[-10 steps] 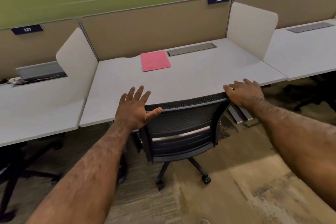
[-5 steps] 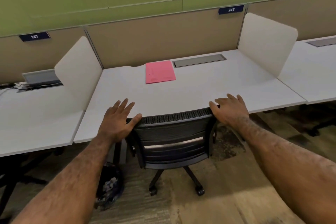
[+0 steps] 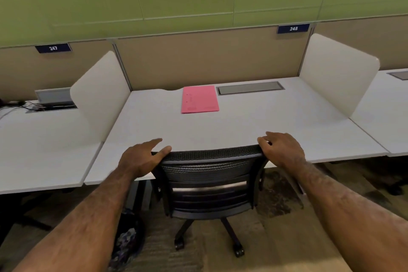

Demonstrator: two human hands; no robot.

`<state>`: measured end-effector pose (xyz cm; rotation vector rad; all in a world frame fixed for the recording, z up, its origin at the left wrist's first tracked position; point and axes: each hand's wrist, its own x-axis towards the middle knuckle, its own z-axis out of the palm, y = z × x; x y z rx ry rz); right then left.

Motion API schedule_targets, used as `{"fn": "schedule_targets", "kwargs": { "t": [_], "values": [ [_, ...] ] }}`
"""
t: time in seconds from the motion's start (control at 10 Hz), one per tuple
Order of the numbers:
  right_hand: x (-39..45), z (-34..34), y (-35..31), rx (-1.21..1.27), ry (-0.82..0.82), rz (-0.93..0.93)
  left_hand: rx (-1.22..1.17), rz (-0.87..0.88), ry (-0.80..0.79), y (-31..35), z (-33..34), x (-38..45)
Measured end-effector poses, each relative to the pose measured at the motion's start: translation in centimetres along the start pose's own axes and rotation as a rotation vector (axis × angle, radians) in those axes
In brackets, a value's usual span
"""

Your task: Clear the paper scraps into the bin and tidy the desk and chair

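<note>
A black mesh-backed office chair stands pushed in against the front edge of the white desk. My left hand grips the top left corner of the chair back, thumb over the rim. My right hand holds the top right corner, fingers curled over the mesh. A pink folder lies flat at the back middle of the desk. A dark bin with crumpled paper in it stands on the floor under the desk's left side, partly hidden by my left forearm.
White divider panels rise at the desk's left and right. A grey cable hatch sits beside the folder. The neighbouring left desk has cables and an open hatch. Carpeted floor lies behind the chair.
The chair has rolled forward toward the desk with both hands on its back. My left fingers have closed from spread to gripping the corner. The bin has come into view.
</note>
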<state>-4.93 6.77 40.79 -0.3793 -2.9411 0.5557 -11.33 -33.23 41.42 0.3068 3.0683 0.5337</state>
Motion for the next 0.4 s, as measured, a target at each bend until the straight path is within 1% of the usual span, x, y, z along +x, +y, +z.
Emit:
{"fn": "schedule_targets", "kwargs": {
  "t": [0.1,0.2,0.3,0.4],
  "values": [
    [0.3,-0.2,-0.5,-0.021,0.021,-0.015,0.018,-0.011,0.032,-0.2,-0.2,0.2],
    [-0.1,-0.8,-0.8,-0.057,0.034,-0.061,0.058,0.020,0.008,0.0,-0.5,0.0],
    [0.3,-1.8,-1.3,-0.215,-0.150,-0.101,0.101,0.040,-0.129,0.0,-1.3,0.6],
    [1.1,-2.7,-2.5,-0.254,-0.290,-0.090,0.095,0.015,-0.287,0.5,-1.9,1.4]
  ]
}}
